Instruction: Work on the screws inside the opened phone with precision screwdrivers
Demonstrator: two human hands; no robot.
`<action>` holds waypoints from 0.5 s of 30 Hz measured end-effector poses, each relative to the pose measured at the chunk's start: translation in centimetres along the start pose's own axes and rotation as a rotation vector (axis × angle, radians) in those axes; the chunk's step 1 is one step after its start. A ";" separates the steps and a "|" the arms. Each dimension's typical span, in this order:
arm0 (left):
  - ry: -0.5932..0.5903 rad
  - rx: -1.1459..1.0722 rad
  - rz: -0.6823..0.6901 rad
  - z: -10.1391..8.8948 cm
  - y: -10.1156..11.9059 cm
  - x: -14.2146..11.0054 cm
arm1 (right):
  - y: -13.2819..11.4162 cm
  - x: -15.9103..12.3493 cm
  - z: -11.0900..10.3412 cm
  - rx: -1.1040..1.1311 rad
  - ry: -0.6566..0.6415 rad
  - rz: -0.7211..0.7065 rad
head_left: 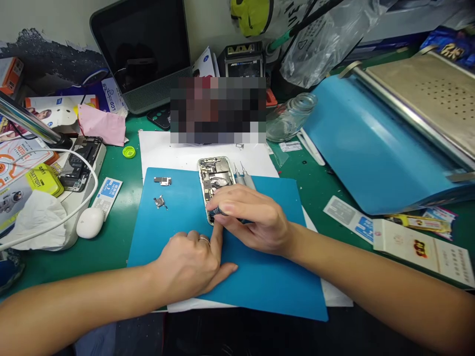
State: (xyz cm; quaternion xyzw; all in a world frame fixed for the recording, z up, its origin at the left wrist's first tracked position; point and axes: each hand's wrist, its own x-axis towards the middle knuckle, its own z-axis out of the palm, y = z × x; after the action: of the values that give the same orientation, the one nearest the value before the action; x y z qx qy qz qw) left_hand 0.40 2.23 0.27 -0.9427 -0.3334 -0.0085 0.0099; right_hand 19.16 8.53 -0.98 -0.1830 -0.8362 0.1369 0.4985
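An opened phone, its inner parts bare, lies on the blue mat. My right hand pinches a grey screwdriver over the phone's lower end; most of the tool is hidden by the fingers. The index finger of my left hand reaches to the phone's bottom edge, with the thumb out to the side and the other fingers curled; nothing shows in it. Two more tools with thin metal tips lie right of the phone. Two small phone parts rest on the mat, a metal-shielded piece and a darker bracket-like piece.
A white sheet lies under the mat. Behind the phone, one area is blurred out. A glass jar and white tweezers are at the back right, near a blue-covered machine. A white earbud case and cable sit left.
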 end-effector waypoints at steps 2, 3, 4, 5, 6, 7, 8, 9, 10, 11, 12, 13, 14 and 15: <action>-0.006 0.003 -0.002 0.0 0.0 0.0 | 0.2 -0.2 0.1 0.001 0.032 0.016; -0.008 0.003 -0.004 0.0 0.0 0.0 | 0.3 -0.2 0.1 0.010 0.053 0.024; -0.009 0.003 -0.006 0.0 0.0 0.0 | 0.3 -0.3 0.2 0.023 0.078 0.035; -0.011 0.003 -0.007 0.0 -0.1 0.1 | 0.4 -0.3 0.1 0.040 0.108 0.045; -0.013 0.002 -0.006 0.0 -0.1 0.1 | 0.4 -0.3 0.1 0.053 0.143 0.046; -0.015 0.003 -0.004 -0.1 -0.1 0.1 | 0.5 -0.3 0.0 0.060 0.181 0.042; -0.019 0.003 0.000 -0.1 -0.1 0.2 | 0.5 -0.2 -0.2 0.057 0.213 0.033; -0.025 0.003 0.003 -0.1 -0.1 0.2 | 0.5 -0.1 -0.3 0.047 0.240 0.022; -0.033 0.000 0.006 -0.2 -0.1 0.2 | 0.5 -0.1 -0.5 0.032 0.260 0.014; -0.043 -0.003 0.007 -0.2 -0.1 0.3 | 0.6 -0.1 -0.6 0.015 0.274 0.016; -0.054 -0.006 0.007 -0.3 -0.1 0.3 | 0.7 -0.1 -0.7 -0.003 0.283 0.028; -0.064 -0.010 0.006 -0.3 -0.1 0.3 | 0.8 -0.1 -0.7 -0.022 0.296 0.040; -0.073 -0.012 0.005 -0.3 -0.1 0.3 | 0.9 -0.2 -0.7 -0.042 0.315 0.046; -0.077 -0.013 0.003 -0.3 -0.2 0.3 | 1.1 -0.3 -0.6 -0.066 0.335 0.048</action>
State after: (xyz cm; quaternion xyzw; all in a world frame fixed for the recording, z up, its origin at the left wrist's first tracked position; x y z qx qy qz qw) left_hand 0.49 2.53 0.55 -0.9429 -0.3319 0.0255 -0.0091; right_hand 20.03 9.43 -1.42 -0.2393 -0.7409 0.0887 0.6213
